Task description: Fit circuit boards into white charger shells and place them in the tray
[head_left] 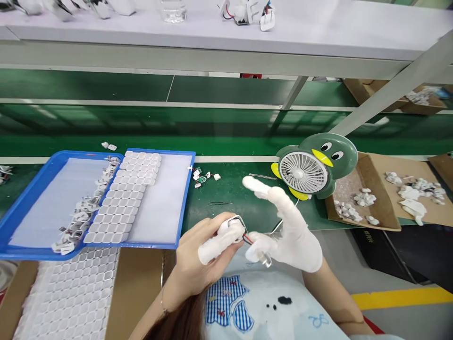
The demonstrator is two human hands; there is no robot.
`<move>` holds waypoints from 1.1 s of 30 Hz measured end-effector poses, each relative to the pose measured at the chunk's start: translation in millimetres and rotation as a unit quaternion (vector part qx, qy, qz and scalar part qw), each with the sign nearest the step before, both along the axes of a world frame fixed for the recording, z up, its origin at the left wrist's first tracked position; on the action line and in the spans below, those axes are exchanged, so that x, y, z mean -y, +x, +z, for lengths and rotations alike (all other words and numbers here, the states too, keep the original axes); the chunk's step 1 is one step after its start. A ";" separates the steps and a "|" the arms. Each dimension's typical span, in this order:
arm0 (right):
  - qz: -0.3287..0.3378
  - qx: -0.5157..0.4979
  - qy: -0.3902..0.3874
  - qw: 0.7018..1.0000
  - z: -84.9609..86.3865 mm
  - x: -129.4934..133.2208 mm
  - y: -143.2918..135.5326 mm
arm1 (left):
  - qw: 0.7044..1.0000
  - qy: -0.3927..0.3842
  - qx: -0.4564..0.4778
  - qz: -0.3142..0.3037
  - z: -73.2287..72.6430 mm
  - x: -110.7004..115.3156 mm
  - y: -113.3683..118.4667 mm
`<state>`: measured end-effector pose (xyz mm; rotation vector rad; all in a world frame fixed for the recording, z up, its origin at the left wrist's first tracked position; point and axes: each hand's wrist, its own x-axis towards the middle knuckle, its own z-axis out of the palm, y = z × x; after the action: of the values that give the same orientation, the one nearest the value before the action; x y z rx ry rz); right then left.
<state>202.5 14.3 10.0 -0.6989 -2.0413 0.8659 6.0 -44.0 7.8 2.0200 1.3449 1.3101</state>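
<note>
My left hand (194,255), bare except for white coverings on some fingers, is closed around a small white plastic housing (234,224) in front of my body. Red and black wires (248,239) run from the housing toward my right hand (295,241), which wears a white glove. Its index finger points up and away, spread wide from the thumb. Beside that thumb hangs a small metal-ended piece (265,259); whether the thumb presses on the wires I cannot tell. The other right fingers are mostly hidden.
Left, a blue tray (31,189) carries small wired parts; a second blue tray (186,198) holds rows of white caps (122,203). Small circuit boards (201,178) and tweezers (220,203) lie ahead. Right stand a penguin-shaped fan (302,172) and a cardboard box (382,222). A shelf (212,35) crosses above.
</note>
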 end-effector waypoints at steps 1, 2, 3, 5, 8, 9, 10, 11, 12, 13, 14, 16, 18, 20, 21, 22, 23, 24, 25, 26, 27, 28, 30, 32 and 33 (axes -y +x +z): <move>0.008 -0.026 0.000 1.000 -2.8 -0.5 -1.1 | 0.999 0.008 0.042 -0.003 -2.1 0.9 0.3; 0.016 -0.046 0.005 0.999 -6.1 -0.6 -3.3 | 0.996 0.012 0.083 -0.004 -4.5 1.6 0.9; 0.025 -0.057 0.015 0.998 -9.4 -0.2 -6.6 | 0.993 0.003 0.119 -0.002 -6.7 2.2 1.8; 0.025 -0.067 0.058 0.996 -14.9 1.5 -15.2 | 0.984 -0.047 0.170 0.010 -9.7 2.5 4.3; 0.016 -0.061 0.090 0.994 -17.6 4.0 -26.4 | 0.970 -0.138 0.201 0.019 -9.4 0.7 8.4; 0.013 -0.053 0.085 0.995 -17.6 4.2 -28.2 | 0.965 -0.160 0.208 0.018 -8.5 -0.7 9.6; 0.008 -0.043 0.074 0.996 -17.6 4.2 -28.9 | 0.959 -0.184 0.216 0.019 -7.5 -2.5 10.7; 0.003 -0.032 0.059 0.998 -18.2 4.0 -28.9 | 0.950 -0.213 0.228 0.023 -6.8 -4.7 11.6; -0.008 -0.025 0.042 0.999 -19.8 3.7 -28.3 | 0.937 -0.247 0.247 0.029 -6.6 -7.4 12.5; -0.020 -0.020 0.022 0.999 -22.4 3.5 -27.7 | 0.918 -0.282 0.277 0.037 -7.0 -10.5 13.1; -0.030 -0.018 -0.005 0.999 -26.0 3.5 -27.4 | 0.893 -0.316 0.318 0.045 -8.1 -13.8 13.6; -0.031 -0.033 -0.074 0.996 -35.6 4.5 -28.6 | 0.827 -0.375 0.415 0.053 -12.0 -20.4 13.7; -0.012 -0.059 -0.154 0.986 -45.6 7.1 -32.6 | 0.761 -0.415 0.495 0.054 -17.3 -25.7 12.4; -0.001 -0.085 -0.219 0.972 -53.1 10.5 -38.2 | 0.721 -0.436 0.536 0.056 -22.3 -28.2 9.8; -0.003 -0.095 -0.242 0.966 -55.5 12.2 -41.0 | 0.710 -0.442 0.545 0.057 -24.5 -28.4 8.3; -0.007 -0.104 -0.259 0.960 -57.0 13.6 -43.5 | 0.704 -0.444 0.551 0.060 -26.4 -28.0 6.9; -0.011 -0.112 -0.274 0.955 -57.8 14.8 -45.5 | 0.701 -0.444 0.554 0.063 -28.1 -27.1 5.4; -0.010 -0.115 -0.285 0.952 -58.1 15.6 -47.1 | 0.699 -0.444 0.557 0.065 -29.7 -25.8 4.0; -0.005 -0.112 -0.294 0.949 -58.2 16.1 -48.1 | 0.698 -0.443 0.558 0.068 -31.5 -24.1 2.5; 0.002 -0.102 -0.299 0.949 -58.2 16.5 -48.8 | 0.697 -0.444 0.559 0.069 -33.6 -22.2 1.0; 0.011 -0.088 -0.301 0.949 -58.3 17.1 -49.3 | 0.696 -0.444 0.560 0.071 -36.1 -20.0 -0.8; 0.020 -0.070 -0.299 0.951 -58.7 18.0 -49.7 | 0.695 -0.442 0.562 0.076 -39.1 -17.4 -3.0; 0.034 -0.026 -0.286 0.957 -60.4 21.3 -51.2 | 0.697 -0.433 0.565 0.087 -46.4 -11.3 -9.5; 0.034 0.016 -0.281 0.959 -63.6 26.8 -53.8 | 0.712 -0.409 0.560 0.106 -55.0 -4.7 -21.1; 0.030 0.030 -0.288 0.957 -65.8 29.8 -55.7 | 0.725 -0.394 0.552 0.122 -59.4 -1.5 -29.6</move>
<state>146.8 -15.5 -55.7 -0.9849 -1.8712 1.5193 -23.6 -42.4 -51.6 0.2980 1.1751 1.3058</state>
